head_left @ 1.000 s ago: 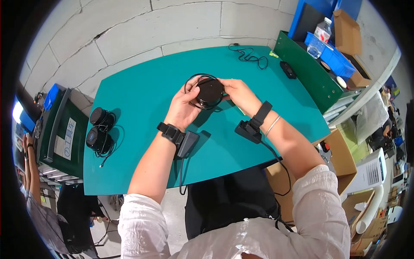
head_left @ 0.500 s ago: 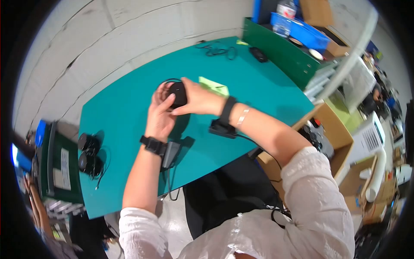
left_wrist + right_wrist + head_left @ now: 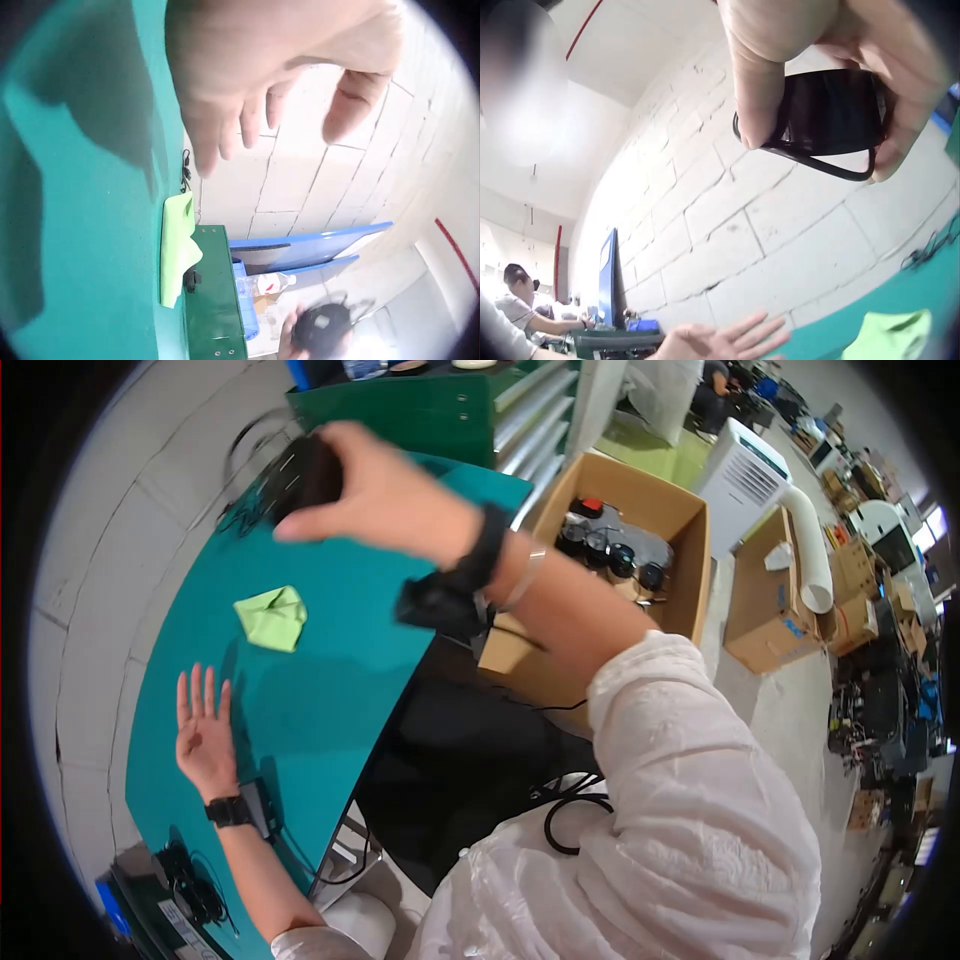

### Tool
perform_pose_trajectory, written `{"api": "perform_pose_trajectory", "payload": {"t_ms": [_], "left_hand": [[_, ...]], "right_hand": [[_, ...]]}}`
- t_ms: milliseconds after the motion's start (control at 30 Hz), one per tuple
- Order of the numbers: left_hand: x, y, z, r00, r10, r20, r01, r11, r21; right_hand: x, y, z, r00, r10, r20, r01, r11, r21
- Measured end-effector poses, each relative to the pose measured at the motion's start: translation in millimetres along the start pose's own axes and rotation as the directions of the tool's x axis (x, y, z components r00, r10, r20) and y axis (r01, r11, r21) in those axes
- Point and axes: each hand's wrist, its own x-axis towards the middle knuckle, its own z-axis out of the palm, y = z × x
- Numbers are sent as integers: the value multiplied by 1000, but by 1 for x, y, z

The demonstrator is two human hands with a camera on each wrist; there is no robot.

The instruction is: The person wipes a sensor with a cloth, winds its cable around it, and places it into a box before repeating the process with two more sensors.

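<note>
My right hand is raised over the far part of the table, blurred, with thumb and fingers spread around a round black corded device. In the right wrist view, the device is gripped by its sides, and a loop of its black cable hangs under it. The left hand holds nothing; its fingers are stretched out, palm up, above the green tabletop. Between the two hands lies a light green cloth on the table.
To the right of the table, an open cardboard box holds several black round items. Two corded black devices sit at the near left. A green drawer cabinet borders the far edge, and a block wall runs along the left.
Both hands were together on the black device; the left has let go, and the right has carried it up and away. The head view has swung right, bringing the box into fuller view.
</note>
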Motion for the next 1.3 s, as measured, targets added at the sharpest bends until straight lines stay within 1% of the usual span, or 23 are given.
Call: {"api": "perform_pose_trajectory", "payload": {"t_ms": [33, 67, 133, 200, 233, 267, 333, 400, 467, 533, 600, 633, 667, 733, 767, 800, 867, 900, 933, 1000, 1067, 1267, 1300], "left_hand": [[1, -1, -7, 1000, -21, 11, 21, 1000, -6], [1, -1, -11, 998, -30, -52, 29, 999, -28], [1, -1, -16, 992, -65, -110, 60, 997, -53], [1, -1, -19, 977, -99, -186, 98, 995, -17], [1, -1, -17, 976, -114, -186, 113, 993, -19], [1, -1, -14, 958, -120, -262, 129, 991, 16], [2, -3, -7, 931, -134, -339, 160, 986, 52], [2, -4, -1, 904, -96, -418, 132, 990, 57], [2, -3, 6, 883, -93, -460, 134, 989, 56], [3, -3, 9, 844, -63, -533, 125, 989, 82], [6, -2, 9, 829, -65, -556, 142, 985, 97], [7, -1, 7, 817, -45, -575, 147, 980, 132], [7, -1, 5, 804, -22, -594, 150, 975, 166], [3, 7, -15, 800, -37, -599, 151, 978, 142], [2, 9, -19, 803, -36, -595, 153, 977, 148], [1, 11, -22, 805, -36, -592, 157, 976, 154], [-1, 15, -28, 786, -24, -618, 168, 970, 177], [-3, 20, -38, 811, -42, -584, 169, 972, 165], [-4, 22, -40, 835, -61, -547, 171, 973, 153], [-4, 27, -47, 823, -62, -564, 166, 977, 135], [-6, 33, -57, 867, -117, -484, 211, 967, 143], [-2, 31, -51, 841, -103, -531, 205, 969, 137], [-2, 34, -57, 841, -105, -531, 210, 968, 141]], "right_hand": [[-5, 14, -37, 999, 10, -33, -8, 998, 68], [-14, 25, -73, 998, 23, -66, -14, 991, 137], [-44, 20, -144, 980, 87, -179, -102, 992, -80], [-77, 69, -220, 948, 206, -242, -284, 890, -355], [-95, 84, -250, 903, 315, -291, -412, 826, -385], [-114, 100, -280, 844, 415, -340, -530, 745, -406], [-173, 176, -352, 707, 526, -473, -703, 597, -387], [-215, 204, -392, 454, 717, -528, -889, 325, -323], [-270, 254, -417, 222, 743, -631, -952, 306, 25], [-302, 285, -429, 29, 796, -605, -893, 293, 343], [-328, 320, -435, -68, 724, -686, -954, 154, 257], [-382, 383, -459, -45, 532, -845, -996, 36, 76], [-385, 382, -449, -10, 493, -870, -998, -53, -19], [-384, 383, -436, -73, 468, -881, -984, -178, -13], [-375, 374, -425, -62, 453, -890, -967, -247, -58], [-370, 371, -417, -100, 461, -882, -964, -265, -29], [-379, 386, -414, -79, 442, -894, -953, -296, -62], [-390, 397, -413, -28, 432, -901, -943, -311, -119], [-393, 404, -415, -26, 443, -896, -940, -315, -129], [-404, 416, -415, -56, 499, -865, -945, -305, -115], [-416, 428, -414, -91, 550, -830, -937, -329, -116], [-410, 430, -410, -26, 561, -828, -940, -296, -171], [-404, 427, -413, -78, 604, -793, -933, -324, -155]]}}
